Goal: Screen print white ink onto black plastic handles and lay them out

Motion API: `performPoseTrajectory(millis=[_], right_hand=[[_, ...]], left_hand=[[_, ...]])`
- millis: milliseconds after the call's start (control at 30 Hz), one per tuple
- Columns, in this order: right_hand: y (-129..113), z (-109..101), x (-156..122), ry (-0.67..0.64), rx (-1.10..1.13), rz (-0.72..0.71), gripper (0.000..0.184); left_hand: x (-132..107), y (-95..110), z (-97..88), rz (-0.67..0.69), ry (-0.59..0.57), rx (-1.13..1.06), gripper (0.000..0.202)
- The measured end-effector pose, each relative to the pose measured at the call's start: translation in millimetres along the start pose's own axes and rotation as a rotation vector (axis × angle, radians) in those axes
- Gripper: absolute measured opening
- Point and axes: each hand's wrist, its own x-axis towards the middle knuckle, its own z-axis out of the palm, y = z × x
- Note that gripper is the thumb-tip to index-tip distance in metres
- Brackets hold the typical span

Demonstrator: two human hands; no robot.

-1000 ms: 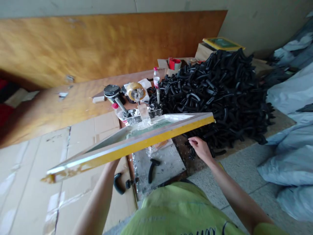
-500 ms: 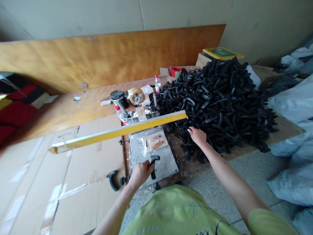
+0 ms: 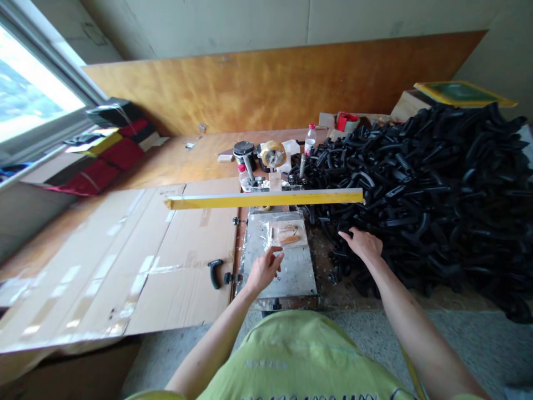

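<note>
head view: one camera, looking down past a green shirt at a low tabletop
left hand: held over the near half of the metal plate, palm down
left grip: wide, thumb and fingers parted, nothing seen between them
right hand: laid on the near left edge of the pile of black handles
right grip: wide, fingers stretched flat onto the pieces; no single piece is seen enclosed
metal plate: grey and scuffed, set at the tabletop's near edge straight in front of the body, between the cardboard sheet and the pile
taped patch: orange-brown, under clear film, on the far half of the plate, just beyond the left fingertips
pile of black handles: heaped on the right side of the tabletop, its foot touching the plate's right side
yellow-framed screen: raised, seen edge-on, level above the far end of the plate
lone black handle: lying on the cardboard just left of the plate, apart from the left hand
behind the screen: black can, tape roll, bottle with a red cap, all upright and close together
far back: wooden board leaned along the wall
far left: window, red cloth below it
</note>
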Motion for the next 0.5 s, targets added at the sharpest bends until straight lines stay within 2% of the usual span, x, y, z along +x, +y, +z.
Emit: performPoseTrajectory(millis=[100, 233, 300, 367, 500], right_hand=[[1, 6, 2, -0.003, -0.063, -0.087, 0.064], [0, 2, 10, -0.148, -0.134, -0.081, 0.068], [-3, -1, 13, -0.168, -0.149, -0.05, 0.069], [-5, -5, 14, -0.135, -0.15, -0.012, 0.069], [-8, -13, 2, 0.065, -0.093, 0.012, 0.059]], left_hand=[[-24, -39, -12.4, -0.103, 0.074, -0.027, 0.045], [-41, -74, -22.0, -0.193, 0.154, -0.084, 0.048], [-43, -82, -24.9, -0.208, 0.162, -0.118, 0.049], [-43, -85, -27.6, -0.194, 0.174, -0.134, 0.048], [-40, -83, -34.0, -0.146, 0.217, -0.146, 0.046]])
